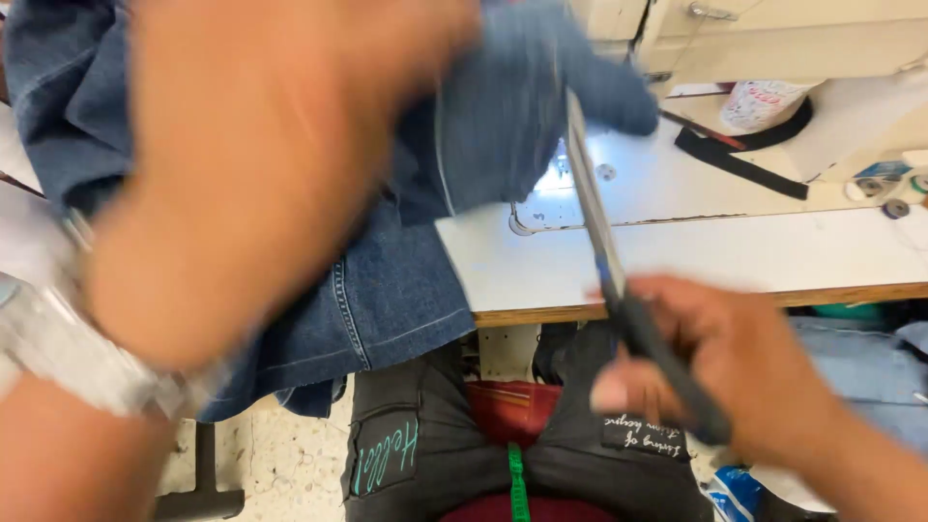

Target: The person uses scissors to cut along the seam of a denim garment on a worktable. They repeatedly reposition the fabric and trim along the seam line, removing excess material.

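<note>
My left hand (242,164) is raised close to the camera, large and blurred, gripping a bunched piece of blue denim (387,290) that drapes over the white table's left end. A metal watch sits on that wrist. My right hand (725,372), low at the right, holds a pair of scissors (604,251) by their dark handles. The long blades point up and away toward the denim's upper fold, near the sewing machine bed (638,184).
A cream sewing machine (773,39) stands at the back right, with a thread cone and black strap beside it. The wooden-edged table (773,290) runs across the middle. Small bobbins lie at the far right. My dark jeans and a green measuring tape show below.
</note>
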